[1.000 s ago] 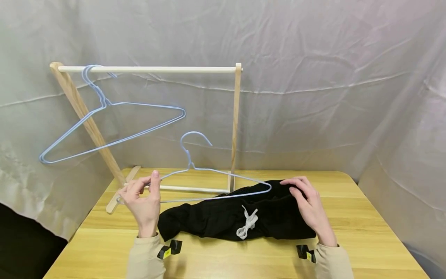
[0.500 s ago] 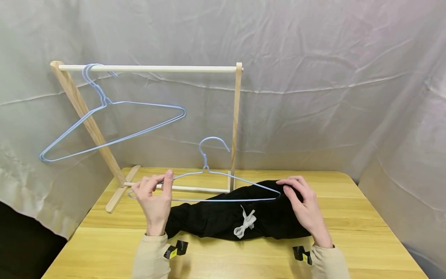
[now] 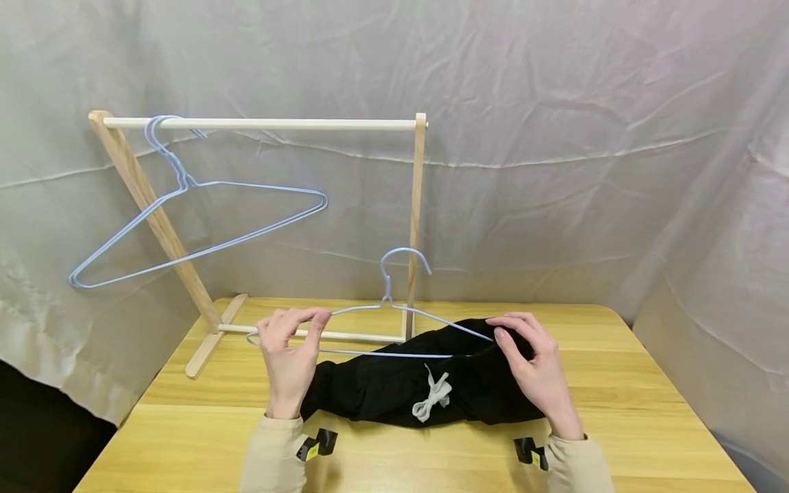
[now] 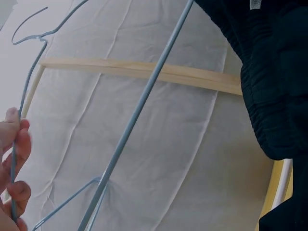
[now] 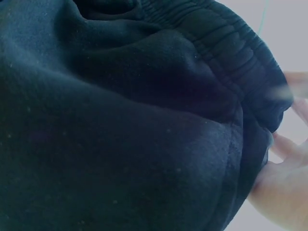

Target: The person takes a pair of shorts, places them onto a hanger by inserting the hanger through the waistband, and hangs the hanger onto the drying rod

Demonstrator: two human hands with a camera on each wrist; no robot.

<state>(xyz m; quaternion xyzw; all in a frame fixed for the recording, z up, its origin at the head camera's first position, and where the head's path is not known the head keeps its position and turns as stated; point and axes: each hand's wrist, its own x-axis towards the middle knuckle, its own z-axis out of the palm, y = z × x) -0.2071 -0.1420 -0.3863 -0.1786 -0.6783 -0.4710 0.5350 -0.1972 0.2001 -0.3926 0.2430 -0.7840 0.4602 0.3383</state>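
Note:
My left hand [image 3: 290, 363] pinches the left shoulder of a light blue wire hanger [image 3: 387, 291] between thumb and fingers. The hanger's hook points up, and its right end is hidden inside the waist opening of black drawstring pants [image 3: 370, 394]. A white drawstring bow [image 3: 433, 396] shows at the front. At the right side of the waist, my right hand [image 3: 539, 373] grips the edge with thumb and fingers. The right wrist view shows the gathered elastic waistband [image 5: 240, 53] held at its edge. In the left wrist view the hanger's lower bar [image 4: 139, 106] runs toward the waistband.
A wooden rack [image 3: 418, 205] stands behind on the table [image 3: 629, 411]. From the left part of its rail [image 3: 296, 124] hang other blue hangers [image 3: 246, 239], close together. Grey curtain [image 3: 555, 171] surrounds the table at the back and sides.
My left hand has moved right with the hanger, and the hanger's right end has passed into the waist opening. My right hand, gripping the waistband, has shifted slightly left.

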